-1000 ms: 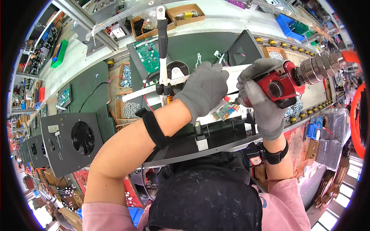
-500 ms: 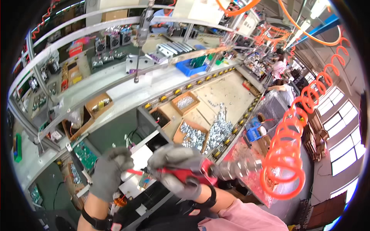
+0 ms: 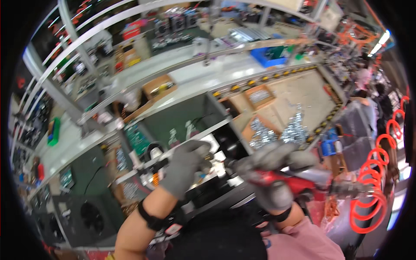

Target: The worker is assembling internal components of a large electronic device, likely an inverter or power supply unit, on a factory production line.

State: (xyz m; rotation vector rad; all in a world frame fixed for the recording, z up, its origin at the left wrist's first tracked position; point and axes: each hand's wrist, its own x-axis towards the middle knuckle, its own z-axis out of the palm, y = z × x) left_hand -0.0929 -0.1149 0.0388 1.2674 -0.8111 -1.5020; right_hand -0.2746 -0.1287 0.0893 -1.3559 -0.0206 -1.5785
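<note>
My right hand (image 3: 277, 167), in a grey glove, is wrapped round a red air screwdriver (image 3: 289, 183). The tool lies nearly level, its front end pointing left and its metal rear fitting leading to an orange coiled hose (image 3: 368, 197). My left hand (image 3: 180, 169), also gloved, has its fingers curled together over an open dark metal case (image 3: 232, 143). Anything pinched in those fingers is too small and blurred to make out. A pale panel and small parts show in the case between my hands. An orange wound coil (image 3: 155, 179) is beside my left wrist.
A green circuit board (image 3: 136, 138) lies left of the case. Beyond stand cardboard trays (image 3: 260, 96) and a heap of small silver hardware (image 3: 295, 129). A blue bin (image 3: 268, 57) rests by a metal rail. Dark panels with round fans (image 3: 92, 218) are at lower left.
The view has swung, shifting the bench rightward in the picture. My hands have moved apart: the screwdriver's front end, earlier close to my left fingers, is now farther from them.
</note>
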